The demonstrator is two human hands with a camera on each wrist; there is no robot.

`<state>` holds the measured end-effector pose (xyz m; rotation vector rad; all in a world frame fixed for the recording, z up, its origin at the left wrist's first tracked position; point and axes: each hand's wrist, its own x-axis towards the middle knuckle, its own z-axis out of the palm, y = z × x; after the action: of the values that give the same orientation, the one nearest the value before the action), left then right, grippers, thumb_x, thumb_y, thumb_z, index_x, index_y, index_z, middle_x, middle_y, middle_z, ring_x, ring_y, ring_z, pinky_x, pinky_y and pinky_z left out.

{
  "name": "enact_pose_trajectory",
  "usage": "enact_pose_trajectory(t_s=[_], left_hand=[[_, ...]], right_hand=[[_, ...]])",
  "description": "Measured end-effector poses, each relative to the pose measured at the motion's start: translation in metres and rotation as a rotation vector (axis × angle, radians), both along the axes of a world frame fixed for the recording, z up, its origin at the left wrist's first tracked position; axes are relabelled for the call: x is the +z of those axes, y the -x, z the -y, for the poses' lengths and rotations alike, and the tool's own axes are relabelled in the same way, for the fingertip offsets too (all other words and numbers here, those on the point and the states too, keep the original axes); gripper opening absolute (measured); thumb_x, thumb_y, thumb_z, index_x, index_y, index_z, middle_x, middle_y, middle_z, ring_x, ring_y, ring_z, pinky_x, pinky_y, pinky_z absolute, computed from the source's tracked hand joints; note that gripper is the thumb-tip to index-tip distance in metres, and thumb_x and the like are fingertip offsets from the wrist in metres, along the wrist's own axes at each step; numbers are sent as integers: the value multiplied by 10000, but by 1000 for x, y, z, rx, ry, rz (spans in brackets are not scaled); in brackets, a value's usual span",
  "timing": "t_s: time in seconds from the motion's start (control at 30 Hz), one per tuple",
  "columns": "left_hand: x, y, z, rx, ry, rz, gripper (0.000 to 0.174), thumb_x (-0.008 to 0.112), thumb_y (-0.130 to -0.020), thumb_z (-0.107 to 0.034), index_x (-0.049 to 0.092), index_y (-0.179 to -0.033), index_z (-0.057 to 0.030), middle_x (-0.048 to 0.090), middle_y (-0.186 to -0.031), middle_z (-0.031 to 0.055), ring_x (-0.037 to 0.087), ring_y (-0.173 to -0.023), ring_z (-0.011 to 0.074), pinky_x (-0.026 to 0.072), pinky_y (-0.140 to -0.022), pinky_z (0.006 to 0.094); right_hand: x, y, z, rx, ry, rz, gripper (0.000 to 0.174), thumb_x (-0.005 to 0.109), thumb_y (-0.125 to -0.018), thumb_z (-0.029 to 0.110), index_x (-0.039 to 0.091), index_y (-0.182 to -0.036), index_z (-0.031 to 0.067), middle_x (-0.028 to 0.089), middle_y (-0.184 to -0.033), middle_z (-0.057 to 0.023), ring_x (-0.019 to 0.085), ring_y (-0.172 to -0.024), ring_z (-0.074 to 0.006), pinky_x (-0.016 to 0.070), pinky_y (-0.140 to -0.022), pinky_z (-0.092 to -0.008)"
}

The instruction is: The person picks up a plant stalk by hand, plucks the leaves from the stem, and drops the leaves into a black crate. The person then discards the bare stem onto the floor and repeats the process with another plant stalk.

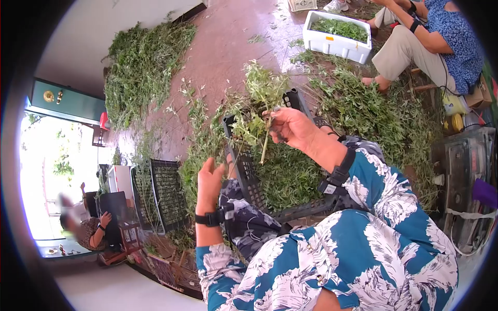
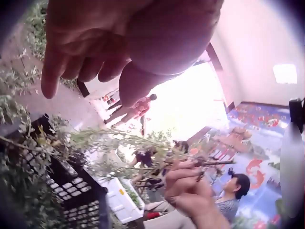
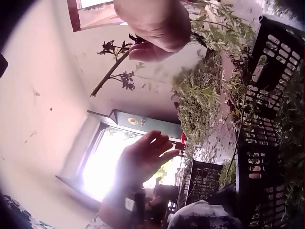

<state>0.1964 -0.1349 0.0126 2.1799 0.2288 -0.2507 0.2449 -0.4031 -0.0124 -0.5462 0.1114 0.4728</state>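
My right hand (image 1: pixel 293 128) pinches a leafy green stem (image 1: pixel 264 83) between thumb and fingers, its bare cut end pointing down toward me. Below it stands a black plastic crate (image 1: pixel 249 181) with slotted walls, holding a heap of green leaves (image 1: pixel 290 184). My left hand (image 1: pixel 209 181) is raised to the left of the crate, fingers loosely bent and nothing in them. In the left wrist view its fingers (image 2: pixel 50 76) hang apart from the stem. The right wrist view shows the stem's brownish lower end (image 3: pixel 112 72) jutting out past the right thumb.
Cut plants (image 1: pixel 150 72) are heaped along the back left wall, and more stalks (image 1: pixel 358 109) lie to the crate's right. A white box (image 1: pixel 337 50) of leaves stands beside a seated person (image 1: pixel 451 52). Another black crate (image 1: pixel 166 181) and a second person (image 1: pixel 91 233) are at left.
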Motion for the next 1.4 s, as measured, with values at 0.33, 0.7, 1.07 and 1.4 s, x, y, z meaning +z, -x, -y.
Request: enact_pose_trajectory(t_s=[0.33,0.7,1.07,1.4], left_hand=[[3,36,74,-100,1310,-519,342,465,-903,-275,475,-1097,6,563,-950,107,580,-827,221,518,-669,375],[8,33,89,23,1257,-367,94,531,-858,-87,490,-904,-16,551,-780,64,551,-643,150,478,-492,278],[7,34,88,59,1008,-217,70,556,-827,-48,501,-826,-5,561,-731,75,532,-530,126,466,-434,261],[3,32,90,65,956,-198,86,579,-811,-47,520,-836,10,549,-653,68,518,-462,135,446,-416,249]], right_hand=[[-9,2,-7,65,57,81,177,505,-860,121,557,-977,-2,615,-706,-88,599,-536,-145,491,-438,-250],[-6,1,-5,205,140,135,184,495,-876,170,538,-984,26,604,-784,-89,591,-589,-157,493,-439,-265],[17,8,6,379,295,193,202,488,-866,189,481,-969,15,575,-837,-99,600,-629,-188,523,-429,-290],[19,17,-1,271,464,380,275,569,-762,-12,463,-1012,-50,570,-749,-88,601,-623,-159,513,-466,-244]])
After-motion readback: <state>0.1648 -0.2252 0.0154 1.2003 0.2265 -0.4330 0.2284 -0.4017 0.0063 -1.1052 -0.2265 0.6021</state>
